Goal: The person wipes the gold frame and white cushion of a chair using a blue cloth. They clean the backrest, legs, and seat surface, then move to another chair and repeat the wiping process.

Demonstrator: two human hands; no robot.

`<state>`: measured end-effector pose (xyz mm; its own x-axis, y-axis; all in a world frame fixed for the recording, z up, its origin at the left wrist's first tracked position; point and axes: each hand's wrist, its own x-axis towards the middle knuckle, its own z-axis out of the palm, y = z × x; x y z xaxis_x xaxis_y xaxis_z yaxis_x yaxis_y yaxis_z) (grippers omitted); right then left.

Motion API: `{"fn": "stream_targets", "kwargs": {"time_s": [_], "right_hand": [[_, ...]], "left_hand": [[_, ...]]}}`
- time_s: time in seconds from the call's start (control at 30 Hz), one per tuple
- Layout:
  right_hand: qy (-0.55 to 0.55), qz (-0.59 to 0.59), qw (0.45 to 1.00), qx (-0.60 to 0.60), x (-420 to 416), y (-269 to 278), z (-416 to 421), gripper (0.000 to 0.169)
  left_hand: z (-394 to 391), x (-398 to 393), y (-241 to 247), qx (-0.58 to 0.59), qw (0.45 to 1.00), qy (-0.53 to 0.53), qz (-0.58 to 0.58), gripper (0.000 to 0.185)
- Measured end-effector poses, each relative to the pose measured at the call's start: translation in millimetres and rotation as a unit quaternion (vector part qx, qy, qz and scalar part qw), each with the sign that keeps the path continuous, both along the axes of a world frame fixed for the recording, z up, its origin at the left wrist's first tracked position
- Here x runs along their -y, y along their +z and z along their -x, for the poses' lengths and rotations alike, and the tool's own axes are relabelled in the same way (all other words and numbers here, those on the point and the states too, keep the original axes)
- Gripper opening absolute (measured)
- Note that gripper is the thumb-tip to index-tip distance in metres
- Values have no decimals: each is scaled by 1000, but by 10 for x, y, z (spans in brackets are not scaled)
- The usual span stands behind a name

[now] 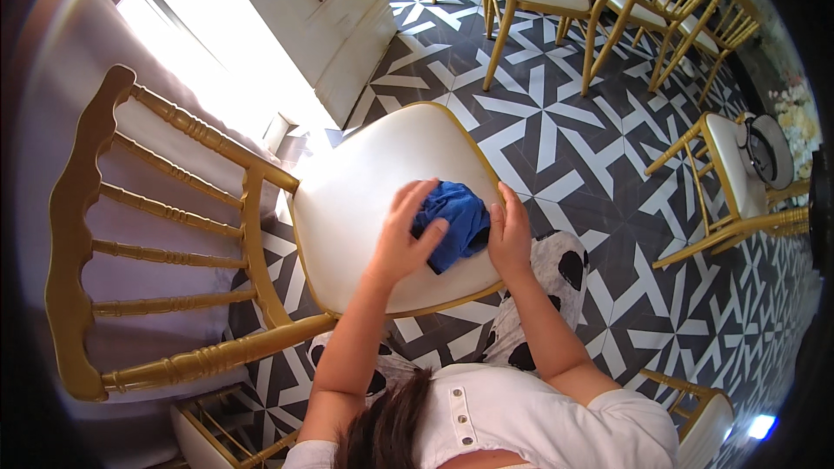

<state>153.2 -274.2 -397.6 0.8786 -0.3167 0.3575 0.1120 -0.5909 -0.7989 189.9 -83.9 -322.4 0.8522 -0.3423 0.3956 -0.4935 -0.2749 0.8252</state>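
Note:
A crumpled blue cloth (454, 221) with dark parts at its edges lies on the white padded seat (365, 163) of a gold spindle-back chair (172, 303). My left hand (409, 234) is at the cloth's left side, with thumb and fingers spread over its edge. My right hand (511, 231) is at the seat's right rim, just beside the cloth. Its thumb points up along the seat side and its fingers lie at the gold edge. Whether it grips the rim or only rests there cannot be made out.
Several gold chairs (541, 3) with white seats stand at the back. To the right, another chair (730, 169) bears a round grey-black object (769, 150). A white panel (326, 26) with brown ornament stands beyond the seat, near a bright window (169, 26). The floor (541, 111) has patterned tiles.

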Motion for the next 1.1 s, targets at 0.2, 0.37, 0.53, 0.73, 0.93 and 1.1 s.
{"fn": "stream_targets", "kwargs": {"time_s": [0.2, 0.37, 0.53, 0.73, 0.93, 1.1], "right_hand": [[55, 170, 973, 148, -86, 237, 93, 45], [166, 291, 939, 79, -608, 700, 41, 49], [113, 355, 928, 1, -563, 370, -483, 40], [-7, 338, 934, -119, -348, 436, -749, 40], [-52, 354, 917, -178, -314, 458, 66, 44], [-53, 362, 925, -102, -254, 370, -223, 36]], "left_hand": [[-277, -476, -417, 161, 947, 243, -137, 23], [-267, -428, -478, 177, 934, 248, -184, 21], [-275, -430, -524, 184, 931, 265, -173, 20], [-302, -422, -514, 156, 938, 268, -157, 14], [-294, -441, -553, 153, 927, 284, -191, 12], [-275, -374, -495, 144, 932, 272, -194, 12]]}}
